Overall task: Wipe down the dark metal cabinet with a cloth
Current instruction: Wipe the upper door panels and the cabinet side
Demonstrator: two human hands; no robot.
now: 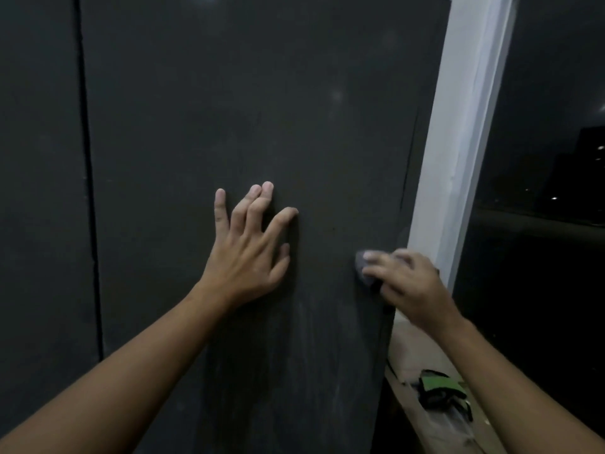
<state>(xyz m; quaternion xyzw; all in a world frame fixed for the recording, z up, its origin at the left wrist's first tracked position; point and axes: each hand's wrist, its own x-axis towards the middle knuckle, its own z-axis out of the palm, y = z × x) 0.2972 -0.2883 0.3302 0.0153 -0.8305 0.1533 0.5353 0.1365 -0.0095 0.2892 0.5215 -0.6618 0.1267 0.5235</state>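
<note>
Left hand point(248, 253) splayed flat on cabinet point(229, 109), right hand point(406, 283) gripping cloth point(362, 265) against it

Indoor room, dark cabinet point(245, 109), white-framed window point(550, 257)

The left hand point(248, 250) rests with spread fingers on the dark metal cabinet point(229, 109), while the right hand point(409, 283) presses a small grey cloth point(361, 267) to the door near its right edge. Beside the cabinet stands a white window frame point(458, 142), and a green-and-black object point(440, 388) lies on the wooden sill point(412, 355) below.
</note>
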